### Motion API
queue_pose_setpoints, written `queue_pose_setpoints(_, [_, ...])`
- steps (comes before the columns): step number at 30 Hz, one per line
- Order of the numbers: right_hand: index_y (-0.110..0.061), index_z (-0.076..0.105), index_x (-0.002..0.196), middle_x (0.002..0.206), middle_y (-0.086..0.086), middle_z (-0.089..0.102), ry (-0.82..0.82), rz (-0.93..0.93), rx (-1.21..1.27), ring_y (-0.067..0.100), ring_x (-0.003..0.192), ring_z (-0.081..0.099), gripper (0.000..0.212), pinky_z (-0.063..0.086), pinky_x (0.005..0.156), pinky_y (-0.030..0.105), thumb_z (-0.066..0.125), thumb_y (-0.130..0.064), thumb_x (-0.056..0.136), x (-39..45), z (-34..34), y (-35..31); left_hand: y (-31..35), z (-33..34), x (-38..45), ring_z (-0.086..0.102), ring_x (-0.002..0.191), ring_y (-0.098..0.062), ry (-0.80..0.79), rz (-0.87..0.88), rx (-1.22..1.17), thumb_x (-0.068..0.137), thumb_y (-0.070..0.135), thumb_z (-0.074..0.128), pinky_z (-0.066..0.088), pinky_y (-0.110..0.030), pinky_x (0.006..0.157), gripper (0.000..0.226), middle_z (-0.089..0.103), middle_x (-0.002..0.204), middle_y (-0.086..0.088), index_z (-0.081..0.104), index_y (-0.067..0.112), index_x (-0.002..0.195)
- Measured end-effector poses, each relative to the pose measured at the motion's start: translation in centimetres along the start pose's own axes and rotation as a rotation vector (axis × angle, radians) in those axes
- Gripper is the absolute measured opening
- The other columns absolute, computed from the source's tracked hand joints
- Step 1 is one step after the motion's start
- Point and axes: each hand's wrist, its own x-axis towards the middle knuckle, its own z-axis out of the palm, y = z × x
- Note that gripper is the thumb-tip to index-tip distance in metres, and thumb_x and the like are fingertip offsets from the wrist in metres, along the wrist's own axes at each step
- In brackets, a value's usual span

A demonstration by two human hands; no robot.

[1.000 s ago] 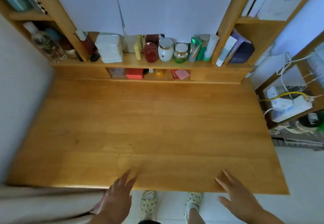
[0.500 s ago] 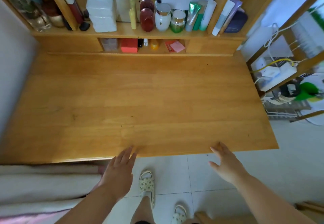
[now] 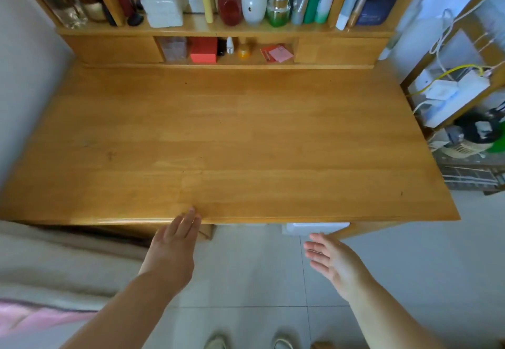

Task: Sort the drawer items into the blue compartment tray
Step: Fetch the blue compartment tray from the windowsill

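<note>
A bare wooden desk top [image 3: 246,135] fills the middle of the view. My left hand [image 3: 175,239] is flat with straight fingers, its fingertips touching the desk's front edge. My right hand [image 3: 333,258] hovers open just below that edge, holding nothing. Right above it a pale blue-white box-like thing [image 3: 314,228] peeks out from under the desk top; most of it is hidden. I cannot tell whether it is the compartment tray or a drawer.
A shelf unit [image 3: 218,32] at the desk's back holds jars, bottles, tubes and a red box [image 3: 203,49]. A side rack [image 3: 459,94] with cables and adapters stands at the right. A bed edge [image 3: 54,261] lies at the left. Tiled floor is below.
The view has pulled back and dropped, so the desk's front edge sits higher. Both hands stayed open near that edge; the pale thing under the desk has come into sight.
</note>
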Motion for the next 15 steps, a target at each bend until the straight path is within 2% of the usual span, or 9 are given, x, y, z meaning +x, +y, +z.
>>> queue_pose_setpoints(2, [-0.005, 0.050, 0.128, 0.113, 0.014, 0.063, -0.015, 0.067, 0.339, 0.028, 0.107, 0.059, 0.051, 0.043, 0.095, 0.040, 0.040, -0.045, 0.098, 2.2, 0.7, 0.7, 0.2, 0.2, -0.2, 0.003, 0.147, -0.024, 0.084, 0.016, -0.028, 0.090, 0.019, 0.046, 0.011, -0.038, 0.118, 0.081, -0.023, 0.154, -0.004, -0.009, 0.012, 0.150])
queue_pose_setpoints(3, [-0.004, 0.045, 0.132, 0.115, 0.016, 0.060, -0.005, 0.075, 0.480, 0.030, 0.112, 0.056, 0.060, 0.041, 0.099, 0.043, 0.038, -0.052, 0.097, 3.4, 1.2, 1.0, 0.3, 0.1, -0.2, 0.023, 0.143, -0.031, 0.142, 0.050, -0.047, 0.080, 0.015, 0.062, 0.025, -0.042, 0.113, 0.087, -0.003, 0.157, -0.011, 0.011, 0.007, 0.150])
queue_pose_setpoints(4, [-0.003, 0.042, 0.135, 0.116, 0.018, 0.058, 0.002, 0.074, 0.595, 0.032, 0.117, 0.052, 0.069, 0.038, 0.102, 0.044, 0.037, -0.059, 0.094, 4.5, 1.8, 1.3, 0.3, 0.2, -0.1, 0.045, 0.129, -0.037, 0.180, 0.079, -0.072, 0.061, 0.008, 0.076, 0.042, -0.046, 0.102, 0.090, 0.027, 0.152, -0.019, 0.037, 0.000, 0.142])
queue_pose_setpoints(5, [-0.002, 0.040, 0.135, 0.119, 0.018, 0.055, -0.004, 0.067, 0.679, 0.033, 0.122, 0.048, 0.077, 0.036, 0.104, 0.045, 0.038, -0.065, 0.090, 5.5, 2.5, 1.4, 0.2, 0.7, 0.1, 0.059, 0.113, -0.041, 0.252, 0.116, -0.083, 0.045, 0.000, 0.081, 0.051, -0.049, 0.089, 0.086, 0.049, 0.137, -0.023, 0.055, -0.006, 0.127])
queue_pose_setpoints(6, [-0.002, 0.040, 0.136, 0.124, 0.019, 0.053, -0.021, 0.060, 0.737, 0.032, 0.127, 0.044, 0.084, 0.035, 0.105, 0.045, 0.040, -0.069, 0.086, 6.2, 3.1, 1.5, 0.0, 0.9, 0.2, 0.064, 0.103, -0.042, 0.280, 0.121, -0.067, 0.038, -0.005, 0.081, 0.053, -0.052, 0.082, 0.081, 0.059, 0.126, -0.025, 0.062, -0.009, 0.116])
queue_pose_setpoints(9, [-0.002, 0.029, 0.144, 0.145, 0.018, 0.040, -0.058, 0.057, 0.843, 0.032, 0.138, 0.034, 0.092, 0.028, 0.111, 0.046, 0.041, -0.071, 0.084, 7.7, 4.9, 2.1, -0.1, 0.9, 0.4, 0.065, 0.099, -0.044, 0.349, 0.121, -0.013, 0.045, -0.007, 0.076, 0.053, -0.055, 0.082, 0.068, 0.062, 0.119, -0.027, 0.064, -0.011, 0.111])
queue_pose_setpoints(12, [-0.006, 0.021, 0.149, 0.152, 0.013, 0.032, -0.070, 0.055, 0.838, 0.027, 0.141, 0.030, 0.097, 0.021, 0.114, 0.045, 0.036, -0.075, 0.082, 8.4, 5.7, 2.8, -0.1, 0.9, 0.3, 0.065, 0.101, -0.043, 0.391, 0.134, 0.000, 0.057, 0.000, 0.062, 0.051, -0.054, 0.084, 0.057, 0.062, 0.120, -0.026, 0.064, -0.010, 0.113])
queue_pose_setpoints(14, [-0.008, 0.023, 0.148, 0.152, 0.011, 0.032, -0.065, 0.059, 0.789, 0.025, 0.140, 0.032, 0.100, 0.019, 0.114, 0.045, 0.032, -0.081, 0.079, 8.4, 5.7, 3.4, 0.0, 0.9, 0.2, 0.064, 0.104, -0.042, 0.361, 0.121, -0.015, 0.060, 0.005, 0.073, 0.049, -0.054, 0.087, 0.058, 0.061, 0.122, -0.025, 0.063, -0.009, 0.115])
queue_pose_setpoints(15, [-0.009, 0.025, 0.148, 0.152, 0.011, 0.032, -0.060, 0.062, 0.763, 0.025, 0.140, 0.032, 0.102, 0.018, 0.114, 0.045, 0.030, -0.083, 0.078, 8.3, 5.6, 3.8, 0.0, 1.0, 0.2, 0.062, 0.108, -0.041, 0.329, 0.107, -0.039, 0.058, 0.013, 0.081, 0.047, -0.052, 0.092, 0.067, 0.059, 0.126, -0.024, 0.061, -0.007, 0.119])
